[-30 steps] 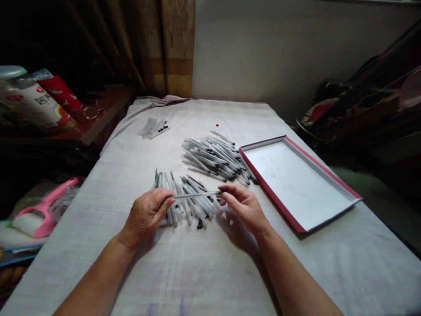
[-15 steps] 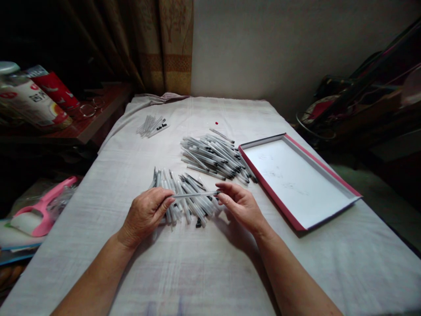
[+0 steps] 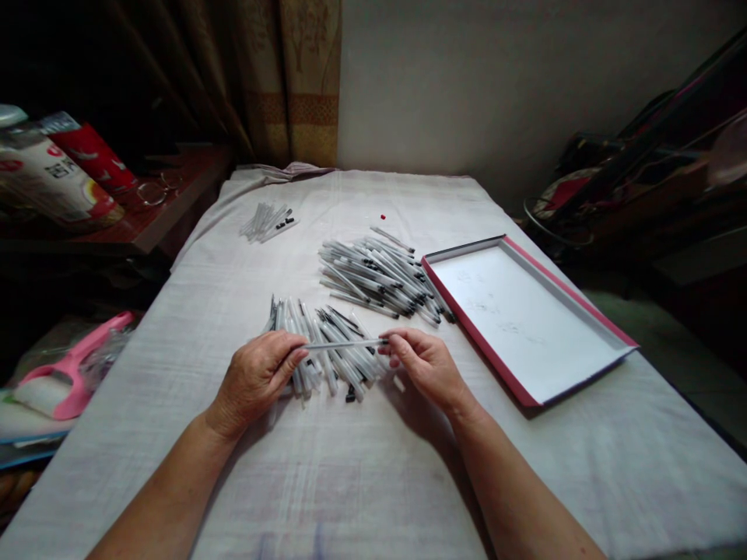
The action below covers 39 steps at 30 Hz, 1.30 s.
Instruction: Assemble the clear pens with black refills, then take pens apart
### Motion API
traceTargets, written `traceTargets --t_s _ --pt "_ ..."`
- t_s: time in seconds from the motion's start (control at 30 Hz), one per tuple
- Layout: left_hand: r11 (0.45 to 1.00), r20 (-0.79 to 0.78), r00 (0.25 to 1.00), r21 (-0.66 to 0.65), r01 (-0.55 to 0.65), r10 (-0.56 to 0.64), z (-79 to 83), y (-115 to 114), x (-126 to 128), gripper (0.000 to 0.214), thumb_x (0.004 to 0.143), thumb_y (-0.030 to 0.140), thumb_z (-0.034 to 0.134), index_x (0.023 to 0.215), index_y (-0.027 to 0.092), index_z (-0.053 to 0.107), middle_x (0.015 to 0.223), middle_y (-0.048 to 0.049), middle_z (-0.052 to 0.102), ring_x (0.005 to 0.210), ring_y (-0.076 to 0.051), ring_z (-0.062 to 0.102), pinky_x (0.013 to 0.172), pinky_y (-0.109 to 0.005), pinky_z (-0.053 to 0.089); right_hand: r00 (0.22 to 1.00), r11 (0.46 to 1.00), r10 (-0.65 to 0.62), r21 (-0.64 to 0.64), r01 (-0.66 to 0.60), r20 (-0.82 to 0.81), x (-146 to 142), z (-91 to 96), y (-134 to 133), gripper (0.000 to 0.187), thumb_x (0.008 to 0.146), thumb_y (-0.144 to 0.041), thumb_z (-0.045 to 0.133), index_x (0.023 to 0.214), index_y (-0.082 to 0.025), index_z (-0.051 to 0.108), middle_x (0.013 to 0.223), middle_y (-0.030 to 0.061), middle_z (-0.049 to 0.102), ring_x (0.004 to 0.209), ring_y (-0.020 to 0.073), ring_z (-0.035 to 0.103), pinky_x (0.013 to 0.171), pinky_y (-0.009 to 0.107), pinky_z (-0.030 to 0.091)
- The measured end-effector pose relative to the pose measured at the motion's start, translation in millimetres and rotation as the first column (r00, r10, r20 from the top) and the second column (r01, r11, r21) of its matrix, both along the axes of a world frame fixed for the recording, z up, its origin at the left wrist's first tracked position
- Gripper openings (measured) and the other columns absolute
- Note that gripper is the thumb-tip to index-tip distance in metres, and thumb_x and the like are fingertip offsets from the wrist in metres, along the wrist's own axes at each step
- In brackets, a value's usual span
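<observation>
A slim translucent pen [image 3: 344, 344] with a black end lies level between my two hands. My left hand [image 3: 260, 375] pinches its left end between thumb and fingers. At the other end, my right hand [image 3: 425, 364] has thumb and fingers closed on the black tip. Below and behind the pen spreads a loose pile of clear pen barrels and dark refills [image 3: 350, 373], with a small black piece [image 3: 350, 394] at its near edge. Farther back lies a bigger heap of pens with black ends [image 3: 379, 272].
A shallow pink-edged box lid [image 3: 525, 334] lies to the right on the white cloth [image 3: 362, 498]. At the back left are a few clear tubes [image 3: 265, 222] with black caps. A tiny red piece [image 3: 383, 217] sits at the back. A side table holds a jar [image 3: 58, 179] and glasses [image 3: 152, 191].
The fingers of my right hand have closed more tightly around the pen's black end. My left hand keeps its hold, and the view has shifted very slightly.
</observation>
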State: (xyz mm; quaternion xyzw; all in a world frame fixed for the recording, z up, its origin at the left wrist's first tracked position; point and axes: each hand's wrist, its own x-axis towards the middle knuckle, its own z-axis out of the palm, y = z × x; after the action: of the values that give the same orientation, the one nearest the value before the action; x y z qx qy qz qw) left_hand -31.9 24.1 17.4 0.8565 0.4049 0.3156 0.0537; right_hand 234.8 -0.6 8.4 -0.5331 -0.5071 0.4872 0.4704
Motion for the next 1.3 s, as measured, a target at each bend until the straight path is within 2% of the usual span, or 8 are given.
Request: traceTargets --t_s 0.1,0.3,0.43,0.57,0.7,0.87,1.07,1.3 --pt "0.999 0.000 1.000 -0.039 -0.016 0.016 0.5 0 0 0.028 0.096 0.038 0.045 0.092 0.019 0.065 0.080 -0.0032 0.069 0.072 -0.016 0.065 0.070 -0.026 0.051 0.999 1.000 0.015 0.002 -0.016 0.044 0 1.7 0 0.031 0.080 -0.044 0.063 0.070 -0.016 0.069 0.064 0.0042 0.069 0.051 0.0115 0.055 0.051 0.024 0.046" --pt "0.995 0.002 1.000 -0.099 -0.016 0.016 3.1 0 -1 0.030 0.095 0.039 0.046 0.089 0.019 0.066 0.080 -0.0037 0.070 0.073 -0.016 0.065 0.069 -0.026 0.050 0.997 0.995 -0.011 0.099 0.004 0.074 0 -1.8 -1 0.015 0.074 -0.030 0.069 0.084 -0.019 0.072 0.075 0.0040 0.071 0.064 0.0151 0.060 0.058 0.027 0.048" --pt "0.972 0.003 1.000 -0.235 0.011 -0.010 10.0 0 -3 0.033 0.095 0.038 0.044 0.078 0.019 0.065 0.072 -0.0022 0.068 0.067 -0.015 0.063 0.064 -0.024 0.047 0.991 0.976 -0.041 0.216 0.013 0.126 -2 -2.7 -2 0.010 0.076 -0.024 0.068 0.083 -0.020 0.073 0.082 0.0047 0.072 0.067 0.0154 0.061 0.057 0.026 0.046" --pt "0.874 0.086 0.994 -0.475 0.100 -0.067 17.5 0 -6 0.044 0.094 0.041 0.039 0.059 0.018 0.054 0.054 0.0011 0.054 0.052 -0.012 0.052 0.052 -0.022 0.040 0.989 0.946 -0.059 0.323 0.013 0.132 -3 1.1 -3 0.009 0.076 -0.019 0.069 0.083 -0.021 0.073 0.082 0.0042 0.072 0.071 0.0165 0.064 0.060 0.027 0.048" --pt "0.764 0.214 0.977 -0.630 0.139 -0.001 22.3 1 -11 0.047 0.093 0.045 0.040 0.055 0.019 0.047 0.051 0.0026 0.044 0.048 -0.011 0.043 0.046 -0.022 0.035 0.981 0.909 -0.146 0.409 0.081 0.129 -1 1.4 -2 0.008 0.079 -0.019 0.067 0.084 -0.021 0.072 0.084 0.0045 0.072 0.075 0.0170 0.065 0.063 0.028 0.049" --pt "0.754 0.239 0.968 -0.649 0.103 0.074 21.3 2 -12 0.043 0.090 0.048 0.045 0.061 0.018 0.056 0.054 0.0019 0.047 0.051 -0.011 0.042 0.045 -0.021 0.034 0.928 0.930 -0.158 0.367 0.025 0.337 -1 -8.0 1 0.010 0.082 -0.025 0.064 0.086 -0.022 0.073 0.085 0.0054 0.071 0.071 0.0167 0.063 0.063 0.029 0.050" --pt "0.769 0.205 0.978 -0.632 0.098 0.043 17.8 3 -11 0.038 0.089 0.045 0.047 0.066 0.018 0.061 0.060 0.0000 0.055 0.057 -0.013 0.051 0.050 -0.020 0.041 0.825 0.941 -0.133 0.332 -0.069 0.550 -7 -13.9 2 0.015 0.082 -0.025 0.063 0.090 -0.024 0.076 0.087 0.0071 0.070 0.081 0.0207 0.065 0.074 0.034 0.051" --pt "0.772 0.195 0.980 -0.629 0.090 0.044 17.5 3 -12 0.037 0.089 0.044 0.048 0.067 0.018 0.061 0.061 -0.0001 0.057 0.057 -0.013 0.051 0.048 -0.018 0.041 0.932 0.941 -0.078 0.336 -0.048 0.354 -5 -4.3 -1 0.020 0.086 -0.026 0.058 0.097 -0.022 0.074 0.093 0.0072 0.071 0.081 0.0183 0.065 0.070 0.030 0.051"
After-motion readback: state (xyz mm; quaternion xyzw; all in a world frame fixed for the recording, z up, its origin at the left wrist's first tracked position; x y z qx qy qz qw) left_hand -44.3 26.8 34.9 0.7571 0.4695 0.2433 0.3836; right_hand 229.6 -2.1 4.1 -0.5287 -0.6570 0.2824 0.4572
